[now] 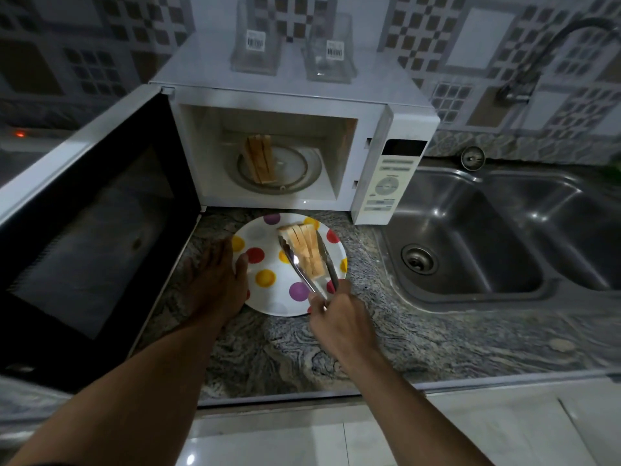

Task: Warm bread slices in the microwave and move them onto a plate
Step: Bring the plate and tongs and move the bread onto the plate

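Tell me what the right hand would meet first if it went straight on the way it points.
Probably the bread slices on the plate: the right hand grips tongs whose arms flank them, pointing toward the open microwave. Depth is unclear, so it might pass above them.

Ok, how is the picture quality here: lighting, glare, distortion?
Head view: dim overall, the black glass microwave door nearly featureless; wide-angle distortion bows the front edge of the grey veined stone counter; small glare spots on the stainless steel double sink; the bread slices on the white dotted plate are readable.
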A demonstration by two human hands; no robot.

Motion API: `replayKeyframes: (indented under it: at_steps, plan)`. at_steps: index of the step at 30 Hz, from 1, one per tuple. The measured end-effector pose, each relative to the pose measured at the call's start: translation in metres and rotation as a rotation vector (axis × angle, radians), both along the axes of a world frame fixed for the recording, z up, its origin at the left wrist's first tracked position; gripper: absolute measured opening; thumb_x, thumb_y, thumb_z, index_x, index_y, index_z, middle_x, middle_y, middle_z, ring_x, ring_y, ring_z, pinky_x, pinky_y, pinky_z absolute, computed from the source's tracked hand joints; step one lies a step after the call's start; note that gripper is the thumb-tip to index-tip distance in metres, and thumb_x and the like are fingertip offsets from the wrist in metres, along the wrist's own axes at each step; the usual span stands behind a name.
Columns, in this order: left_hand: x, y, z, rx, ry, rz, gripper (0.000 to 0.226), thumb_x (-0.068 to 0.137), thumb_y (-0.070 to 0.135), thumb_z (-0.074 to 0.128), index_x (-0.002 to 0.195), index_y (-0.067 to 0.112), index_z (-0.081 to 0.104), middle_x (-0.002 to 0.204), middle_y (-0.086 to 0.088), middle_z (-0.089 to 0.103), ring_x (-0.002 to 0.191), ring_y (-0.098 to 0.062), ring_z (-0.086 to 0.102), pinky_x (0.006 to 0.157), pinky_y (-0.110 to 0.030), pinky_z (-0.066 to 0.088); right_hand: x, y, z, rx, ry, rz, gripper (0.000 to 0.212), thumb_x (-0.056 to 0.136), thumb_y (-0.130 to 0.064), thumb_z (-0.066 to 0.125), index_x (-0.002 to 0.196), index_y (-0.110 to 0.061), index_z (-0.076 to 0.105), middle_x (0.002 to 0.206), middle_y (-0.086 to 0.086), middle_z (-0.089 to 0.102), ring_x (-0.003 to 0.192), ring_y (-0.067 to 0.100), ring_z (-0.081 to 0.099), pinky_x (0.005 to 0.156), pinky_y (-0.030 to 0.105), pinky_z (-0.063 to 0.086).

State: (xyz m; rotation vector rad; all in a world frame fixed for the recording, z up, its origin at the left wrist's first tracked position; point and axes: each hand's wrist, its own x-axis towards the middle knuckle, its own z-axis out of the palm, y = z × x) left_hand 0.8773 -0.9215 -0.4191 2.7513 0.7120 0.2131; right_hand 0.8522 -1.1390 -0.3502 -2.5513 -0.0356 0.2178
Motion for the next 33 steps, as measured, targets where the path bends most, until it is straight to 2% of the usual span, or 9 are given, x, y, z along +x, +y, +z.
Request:
replayKeyframes:
  at_steps: [6,10,14,18,20,22,25,28,33]
  plan:
    - [-0.003,0.0,0.0,0.039,-0.036,-0.01,0.06,0.102,0.046,0.029,0.156,0.021,0.023,0.158,-0.009,0.034,0.146,-0.029,0.028,0.119,-0.046,0.003,0.006,0.001,0.02,0.013,-0.016,0.008,0.049,0.098,-0.049,0.046,0.127,-0.01,0.04,0.109,0.018,0.066,0.095,0.035,0.065,0.073,0.037,0.052]
    - [-0.002,0.0,-0.002,0.04,-0.018,-0.003,0.06,0.101,0.048,0.028,0.155,0.02,0.028,0.156,-0.009,0.037,0.144,-0.029,0.03,0.12,-0.05,0.009,0.019,0.007,0.042,0.03,-0.008,-0.019,0.047,0.097,-0.052,0.046,0.123,-0.013,0.042,0.111,0.017,0.065,0.101,0.037,0.063,0.082,0.042,0.053]
    - [0.001,0.0,-0.006,0.011,-0.039,0.014,0.075,0.091,0.055,0.013,0.15,0.018,0.039,0.15,-0.009,0.046,0.139,-0.031,0.04,0.117,-0.048,0.015,0.049,0.023,0.063,0.017,-0.042,-0.03,0.048,0.096,-0.049,0.046,0.122,-0.009,0.048,0.113,0.019,0.065,0.103,0.039,0.063,0.082,0.042,0.053]
    - [0.005,0.002,-0.006,-0.075,-0.048,0.025,0.072,0.091,0.055,0.019,0.151,0.019,0.036,0.153,-0.008,0.042,0.14,-0.031,0.037,0.114,-0.047,0.024,0.087,0.051,0.076,0.047,-0.052,-0.003,0.048,0.098,-0.048,0.047,0.121,-0.006,0.05,0.116,0.019,0.064,0.107,0.039,0.061,0.077,0.037,0.047]
    - [0.004,0.0,-0.007,-0.086,-0.054,0.026,0.073,0.091,0.056,0.02,0.151,0.019,0.037,0.153,-0.008,0.042,0.139,-0.031,0.039,0.111,-0.047,0.031,0.104,0.066,0.077,0.049,-0.046,0.015,0.05,0.098,-0.049,0.049,0.124,-0.006,0.048,0.123,0.019,0.062,0.114,0.04,0.059,0.079,0.037,0.044]
    - [0.005,0.001,-0.007,-0.075,-0.049,0.028,0.074,0.091,0.058,0.019,0.15,0.019,0.039,0.15,-0.008,0.046,0.136,-0.032,0.042,0.11,-0.047,0.033,0.119,0.079,0.077,0.059,-0.015,0.026,0.053,0.096,-0.048,0.052,0.127,-0.005,0.049,0.125,0.019,0.061,0.114,0.039,0.059,0.085,0.038,0.048]
    - [0.007,0.004,-0.011,0.0,-0.029,0.016,0.071,0.091,0.058,0.023,0.145,0.018,0.047,0.14,-0.01,0.056,0.126,-0.034,0.051,0.11,-0.05,0.029,0.139,0.098,0.072,0.077,0.015,0.057,0.05,0.089,-0.045,0.061,0.124,-0.01,0.056,0.119,0.014,0.065,0.107,0.036,0.064,0.086,0.039,0.054]
    - [0.007,0.003,-0.01,0.015,-0.034,0.037,0.07,0.091,0.056,0.024,0.142,0.017,0.051,0.135,-0.009,0.061,0.121,-0.034,0.056,0.107,-0.044,0.024,0.157,0.115,0.066,0.074,0.059,0.061,0.047,0.075,-0.038,0.071,0.115,-0.013,0.065,0.11,0.009,0.07,0.098,0.03,0.069,0.081,0.035,0.058]
    - [0.006,0.002,-0.009,-0.002,-0.049,0.049,0.073,0.09,0.059,0.022,0.143,0.019,0.05,0.139,-0.006,0.058,0.122,-0.031,0.057,0.105,-0.04,0.024,0.178,0.135,0.057,0.108,0.085,0.028,0.035,0.079,-0.02,0.067,0.11,-0.003,0.066,0.105,0.013,0.07,0.1,0.032,0.069,0.075,0.031,0.052]
